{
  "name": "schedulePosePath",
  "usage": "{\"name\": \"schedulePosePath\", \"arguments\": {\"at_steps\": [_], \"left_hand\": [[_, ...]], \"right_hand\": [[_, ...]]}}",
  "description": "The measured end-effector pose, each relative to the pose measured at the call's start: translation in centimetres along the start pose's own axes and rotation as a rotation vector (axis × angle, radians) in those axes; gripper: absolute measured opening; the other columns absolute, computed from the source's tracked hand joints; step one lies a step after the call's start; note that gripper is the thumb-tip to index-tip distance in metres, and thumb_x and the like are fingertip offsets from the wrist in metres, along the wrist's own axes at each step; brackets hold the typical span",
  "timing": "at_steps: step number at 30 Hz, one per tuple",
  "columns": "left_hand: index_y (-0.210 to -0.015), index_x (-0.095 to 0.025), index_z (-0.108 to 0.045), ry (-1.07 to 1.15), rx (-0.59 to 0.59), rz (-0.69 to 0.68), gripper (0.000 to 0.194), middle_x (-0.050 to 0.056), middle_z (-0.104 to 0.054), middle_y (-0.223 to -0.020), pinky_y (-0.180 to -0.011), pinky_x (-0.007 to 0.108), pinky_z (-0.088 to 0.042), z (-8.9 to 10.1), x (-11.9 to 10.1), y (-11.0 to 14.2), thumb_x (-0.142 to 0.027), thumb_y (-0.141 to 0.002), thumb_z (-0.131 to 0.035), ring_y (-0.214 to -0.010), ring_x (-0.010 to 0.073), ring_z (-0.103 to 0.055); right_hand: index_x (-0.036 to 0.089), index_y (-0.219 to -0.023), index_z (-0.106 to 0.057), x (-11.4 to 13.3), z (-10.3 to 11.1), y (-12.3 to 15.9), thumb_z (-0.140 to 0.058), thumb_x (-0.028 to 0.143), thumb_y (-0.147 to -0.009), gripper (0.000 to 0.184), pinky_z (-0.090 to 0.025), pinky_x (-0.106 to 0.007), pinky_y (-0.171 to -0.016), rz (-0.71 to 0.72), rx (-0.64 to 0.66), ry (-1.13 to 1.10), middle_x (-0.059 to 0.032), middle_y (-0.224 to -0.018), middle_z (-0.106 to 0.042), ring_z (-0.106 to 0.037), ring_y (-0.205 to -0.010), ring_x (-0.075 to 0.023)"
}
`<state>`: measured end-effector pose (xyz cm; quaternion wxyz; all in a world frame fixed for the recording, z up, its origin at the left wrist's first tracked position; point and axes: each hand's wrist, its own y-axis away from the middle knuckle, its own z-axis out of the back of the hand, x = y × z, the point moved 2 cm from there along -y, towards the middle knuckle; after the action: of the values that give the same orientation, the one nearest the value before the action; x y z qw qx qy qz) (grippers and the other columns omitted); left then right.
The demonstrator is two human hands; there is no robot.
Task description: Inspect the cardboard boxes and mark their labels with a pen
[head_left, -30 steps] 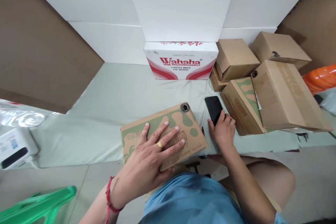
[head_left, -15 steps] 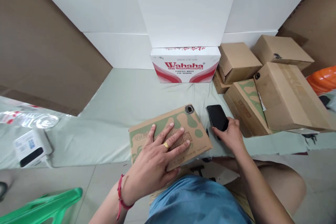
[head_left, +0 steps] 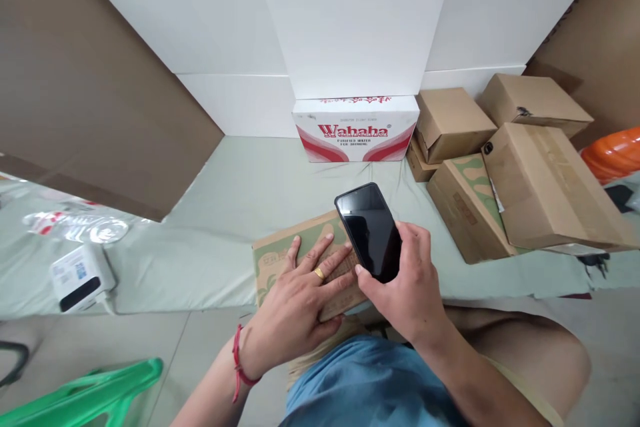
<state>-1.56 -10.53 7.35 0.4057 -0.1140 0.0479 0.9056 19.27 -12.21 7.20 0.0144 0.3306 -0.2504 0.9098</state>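
My left hand lies flat with spread fingers on top of a brown cardboard box with green printing. This box sits at the near edge of the cloth-covered table. In my right hand is a black smartphone, gripped by its lower end between thumb and fingers. The phone's dark screen faces up, and it hides the right part of the box. Whether the phone touches the box I cannot tell.
A white Wahaha carton stands at the back. Several brown boxes are piled to the right, beside an orange object. On the left are a clear plastic bottle, a white device and a green stool.
My right hand has picked the phone up from the table and brought it left, over the box's right part. My left hand has stayed flat on the box.
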Motion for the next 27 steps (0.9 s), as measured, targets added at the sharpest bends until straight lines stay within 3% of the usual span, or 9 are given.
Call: {"name": "schedulePosePath", "arguments": {"at_steps": [5,9,13,17,21,24,27], "left_hand": [[-0.165,-0.041,-0.050,-0.012,-0.024,-0.014,0.088,0.004,-0.040,-0.181,-0.129,0.085,-0.014,0.1,0.0,-0.1,-0.025,-0.082,-0.075,-0.167,0.0493,-0.032],[-0.170,-0.040,-0.043,-0.019,-0.023,-0.014,0.093,0.004,-0.040,-0.181,-0.131,0.084,-0.013,-0.1,0.1,0.0,-0.025,-0.084,-0.074,-0.169,0.0486,-0.029],[-0.169,-0.041,-0.045,-0.017,-0.040,0.000,0.091,0.007,-0.035,-0.183,-0.131,0.083,-0.015,-0.3,0.1,0.3,-0.029,-0.085,-0.077,-0.170,0.0479,-0.025],[-0.173,-0.040,-0.038,-0.010,-0.074,0.023,0.091,0.013,-0.023,-0.186,-0.127,0.086,-0.020,0.0,0.8,1.3,-0.055,-0.092,-0.077,-0.171,0.0524,-0.019],[-0.175,-0.036,-0.035,-0.054,-0.084,0.128,0.106,0.021,-0.017,-0.186,-0.122,0.091,-0.019,0.4,2.7,2.1,-0.077,-0.087,-0.076,-0.169,0.0606,-0.012],[-0.176,-0.034,-0.034,-0.081,-0.020,0.172,0.115,0.025,-0.015,-0.186,-0.122,0.091,-0.019,0.5,3.6,2.1,-0.079,-0.080,-0.080,-0.168,0.0627,-0.012],[-0.175,-0.037,-0.034,-0.111,0.053,0.202,0.115,0.023,-0.018,-0.185,-0.121,0.092,-0.020,0.4,3.3,1.9,-0.070,-0.078,-0.085,-0.168,0.0620,-0.015]], "right_hand": [[0.019,-0.149,-0.046,0.0,-0.3,0.2,-0.077,0.040,-0.083,0.076,-0.070,-0.051,-0.078,-0.010,0.041,0.013,-0.0198,-0.137,-0.058,-0.070,-0.114,-0.0361],[0.019,-0.150,-0.046,0.2,-0.1,0.2,-0.077,0.042,-0.084,0.077,-0.070,-0.051,-0.082,0.005,0.016,-0.003,-0.0195,-0.137,-0.058,-0.069,-0.118,-0.0361],[0.020,-0.150,-0.046,-0.7,0.5,0.0,-0.076,0.050,-0.087,0.076,-0.067,-0.053,-0.089,-0.002,-0.039,0.001,-0.0197,-0.138,-0.057,-0.066,-0.123,-0.0370],[0.021,-0.147,-0.048,-4.7,1.4,0.1,-0.076,0.056,-0.085,0.077,-0.065,-0.051,-0.085,-0.122,-0.083,0.094,-0.0195,-0.137,-0.057,-0.066,-0.120,-0.0378],[0.017,-0.147,-0.048,-10.2,1.4,0.9,-0.076,0.053,-0.083,0.079,-0.062,-0.048,-0.080,-0.358,0.032,0.289,-0.0197,-0.137,-0.056,-0.069,-0.111,-0.0368],[0.015,-0.147,-0.049,-13.2,0.8,1.8,-0.074,0.051,-0.087,0.074,-0.060,-0.045,-0.082,-0.461,0.177,0.406,-0.0168,-0.133,-0.056,-0.071,-0.103,-0.0326],[0.013,-0.146,-0.049,-14.7,0.0,2.6,-0.077,0.046,-0.088,0.072,-0.058,-0.043,-0.086,-0.485,0.258,0.471,-0.0167,-0.133,-0.055,-0.071,-0.107,-0.0325]]}}
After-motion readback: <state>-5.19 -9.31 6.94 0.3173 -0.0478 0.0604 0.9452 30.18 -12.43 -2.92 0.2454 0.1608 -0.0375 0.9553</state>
